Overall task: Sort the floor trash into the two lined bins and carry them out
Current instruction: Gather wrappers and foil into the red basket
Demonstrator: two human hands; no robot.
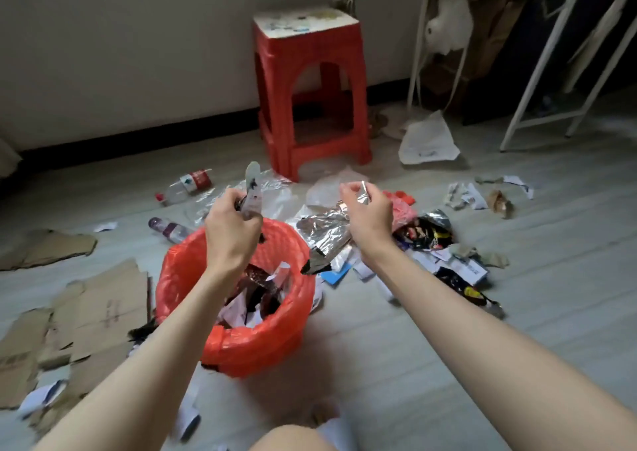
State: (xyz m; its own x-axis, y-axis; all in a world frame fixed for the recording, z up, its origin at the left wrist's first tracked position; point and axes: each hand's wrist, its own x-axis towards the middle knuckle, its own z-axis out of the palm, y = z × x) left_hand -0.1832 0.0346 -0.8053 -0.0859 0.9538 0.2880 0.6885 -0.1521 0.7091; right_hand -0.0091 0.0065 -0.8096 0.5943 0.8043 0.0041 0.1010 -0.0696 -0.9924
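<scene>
Glossy bin liner [238, 343], seemingly plastic.

Grey floor [448, 347]: red-lined bin [262, 333], cardboard [103, 309], bottles [188, 183], wrappers [427, 235], red stool [310, 99].

A single wide-angle view from the person's head looks forward and steeply down at the floor [396, 364]. Both forearms reach in from the bottom edge, close to the lens. A wall [138, 54] crosses the top.

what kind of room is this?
Probably a room in a home, mid-cleanup. A red plastic stool stands against a plain wall, a white metal rack sits in the corner, and a red-lined bin stands on a floor littered with cardboard and wrappers.
</scene>
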